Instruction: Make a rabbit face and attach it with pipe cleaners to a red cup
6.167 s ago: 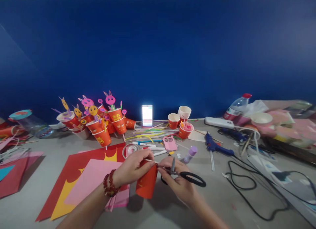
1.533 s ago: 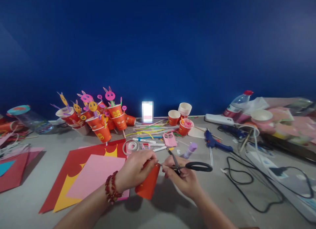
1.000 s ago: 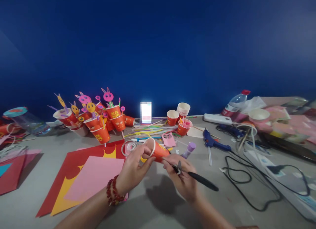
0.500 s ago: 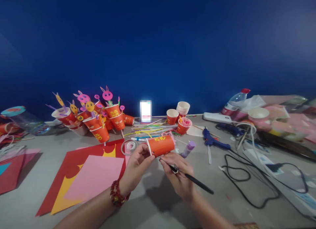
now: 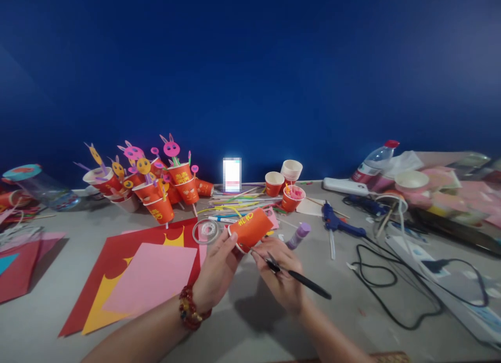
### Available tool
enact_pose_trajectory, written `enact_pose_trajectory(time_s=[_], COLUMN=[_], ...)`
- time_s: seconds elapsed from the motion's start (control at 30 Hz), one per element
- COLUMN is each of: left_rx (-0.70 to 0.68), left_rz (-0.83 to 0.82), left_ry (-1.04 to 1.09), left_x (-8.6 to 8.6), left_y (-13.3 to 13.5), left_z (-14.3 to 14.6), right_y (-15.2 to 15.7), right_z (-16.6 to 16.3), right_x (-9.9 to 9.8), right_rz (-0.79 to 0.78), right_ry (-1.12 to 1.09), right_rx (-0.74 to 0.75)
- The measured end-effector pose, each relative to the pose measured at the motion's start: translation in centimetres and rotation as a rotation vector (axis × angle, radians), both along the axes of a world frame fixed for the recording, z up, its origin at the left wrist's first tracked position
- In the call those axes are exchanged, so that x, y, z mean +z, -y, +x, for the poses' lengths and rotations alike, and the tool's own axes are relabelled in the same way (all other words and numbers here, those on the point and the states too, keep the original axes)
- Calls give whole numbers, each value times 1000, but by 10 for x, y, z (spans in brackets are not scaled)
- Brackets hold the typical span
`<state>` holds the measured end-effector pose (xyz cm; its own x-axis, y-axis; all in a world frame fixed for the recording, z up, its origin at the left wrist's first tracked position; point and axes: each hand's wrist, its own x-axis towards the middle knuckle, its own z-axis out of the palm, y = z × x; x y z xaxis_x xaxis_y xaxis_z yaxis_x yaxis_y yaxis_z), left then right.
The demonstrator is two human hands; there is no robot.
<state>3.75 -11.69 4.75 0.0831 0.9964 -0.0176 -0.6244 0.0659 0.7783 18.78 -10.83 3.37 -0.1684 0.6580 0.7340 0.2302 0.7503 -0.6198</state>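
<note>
My left hand (image 5: 219, 271) is closed around a red paper cup (image 5: 250, 227) with gold lettering, held tilted on its side above the table with its white rim toward the left. My right hand (image 5: 284, 274) grips a slim black pen-like tool with a metal part (image 5: 309, 284). Its tip points at the cup's lower side near the rim; whether it touches or pierces the paper I cannot tell. Right-hand fingertips also rest near the cup's base. A purple glue stick (image 5: 299, 236) stands just beyond my right hand, and a tape roll (image 5: 205, 231) lies beyond the left.
Red, yellow and pink paper sheets (image 5: 152, 274) lie at the left. Decorated cups (image 5: 160, 209) crowd the back left. Colourful sticks (image 5: 235, 201) and more paper cups (image 5: 274, 184) sit at the back. A blue glue gun (image 5: 340, 224) trails a black cable (image 5: 391, 284) at the right.
The cup has turned, its rim end dropping lower and its base end rising. My left thumb now lies up along the rim side, and the black tool has shifted slightly left.
</note>
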Motion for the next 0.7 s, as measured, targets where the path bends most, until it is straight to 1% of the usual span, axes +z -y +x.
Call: enact_pose_trajectory(time_s=[0.07,0.13,0.27,0.33,0.5,0.57,0.7], left_rx=[-13,3,47,71,141,153,140], left_rz=[-21,-26,21,37,36,38,9], left_ry=[18,10,-20,-52,-78,-70,-38], left_x=[2,0,-7,-9,-14,-15,-16], left_y=[1,2,4,5,10,12,16], left_z=[2,3,6,8,12,14,17], right_y=[0,1,2,3,8,10,13], right_z=[0,0,-1,-2,-6,-8,-13], right_x=[0,0,-5,-8,-15,-18,-24], right_rz=[0,-12,-49,-101,-301,-338,-361], right_ry=[24,42,29,-13,-86,-116,-169], right_rx=[3,3,-12,-22,-67,-74,-78])
